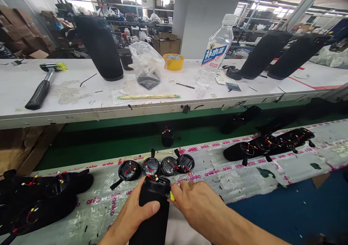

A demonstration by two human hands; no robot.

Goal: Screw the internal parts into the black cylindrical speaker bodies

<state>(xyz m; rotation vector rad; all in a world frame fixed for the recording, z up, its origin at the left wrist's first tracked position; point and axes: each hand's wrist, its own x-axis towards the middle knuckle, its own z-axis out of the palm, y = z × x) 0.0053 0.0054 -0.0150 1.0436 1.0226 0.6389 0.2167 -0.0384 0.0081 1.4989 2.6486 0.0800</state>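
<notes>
While the left grip (137, 210) curls around the upper side of a black cylindrical case (155, 219), the right grip (194, 201) pinches a small yellow piece (172, 196) at the case's rim. Just beyond both grips stand four round black units (150, 162) with red wires (129, 171); farther off, a clear plastic bottle (214, 56) stands on the desk (70, 109).
</notes>
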